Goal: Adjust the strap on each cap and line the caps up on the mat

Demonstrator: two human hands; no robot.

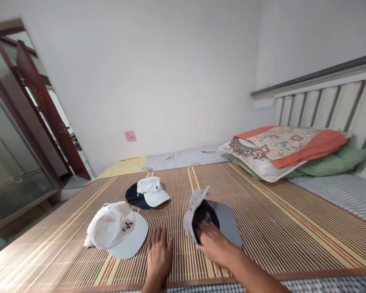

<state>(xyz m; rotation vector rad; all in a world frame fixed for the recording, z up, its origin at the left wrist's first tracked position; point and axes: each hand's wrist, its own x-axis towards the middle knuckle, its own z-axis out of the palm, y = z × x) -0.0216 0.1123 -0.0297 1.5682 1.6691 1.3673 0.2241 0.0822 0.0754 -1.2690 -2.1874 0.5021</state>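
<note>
— Where is the grey cap [210,211] found?
— It is seen on the striped mat [177,191], right of centre in the lower half of the frame, with its dark hollow exposed and its brim [230,221] pointed rightward.

— And how is the grip set?
— The right hand [212,241] is sunk into the hollow; the fingertips are hidden, so whether any cloth is pinched cannot be told. By the left hand [159,253], lower centre, nothing is held: its fingers are laid apart on the mat.

— How should the cap be expected to handle?
— It would be judged light, soft in the crown [189,221] and stiffer in the brim. Little slipping or breakage need be feared, but the crown could easily be crumpled.

— Where is it best taken?
— By the brim's flat, or by the crown's lower edge. The same would be advised for the white cap [111,228] at lower left, and for the small white cap [149,189] overlapping the navy cap [134,195] left of centre.
</note>
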